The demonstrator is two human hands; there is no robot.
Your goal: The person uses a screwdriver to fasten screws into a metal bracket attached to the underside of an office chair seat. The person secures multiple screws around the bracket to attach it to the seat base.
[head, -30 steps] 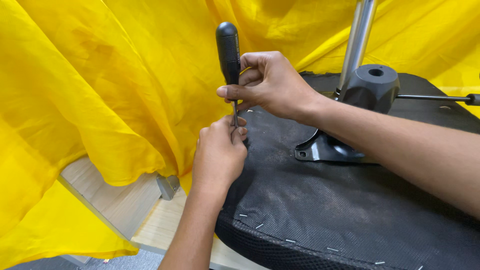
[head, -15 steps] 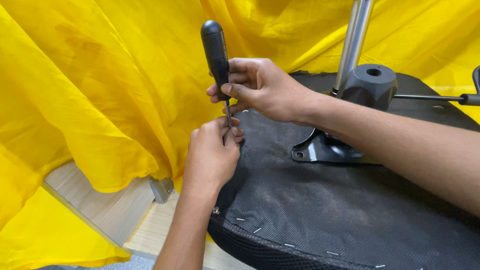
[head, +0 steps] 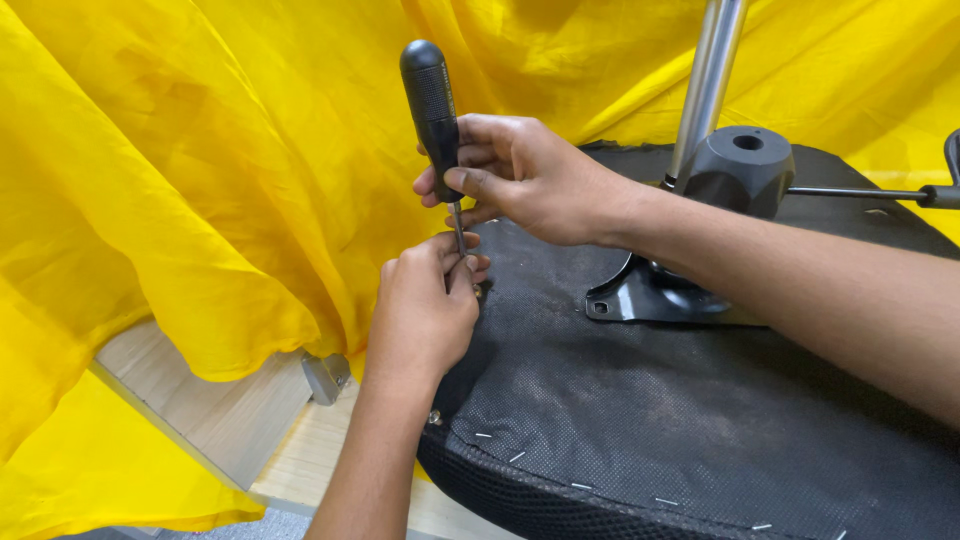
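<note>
My right hand (head: pixel 530 180) is closed around the lower part of a black-handled screwdriver (head: pixel 430 100), which stands nearly upright. Its thin shaft points down at the left edge of an upturned black seat (head: pixel 650 420) covered in fabric. My left hand (head: pixel 425 310) comes up from below and pinches the shaft near the tip, right against the seat's rim. The fingers hide the tip and whatever it touches.
A black metal plate (head: pixel 650 295) sits on the seat with a chrome column (head: pixel 708 80), a black hub (head: pixel 745 165) and a thin lever rod (head: pixel 860 192). Yellow cloth (head: pixel 200 180) hangs behind and left. A wooden board (head: pixel 200 400) with a metal corner piece (head: pixel 325 375) lies below.
The screwdriver and both hands sit slightly further left in the view than a second ago. Both grips are unchanged.
</note>
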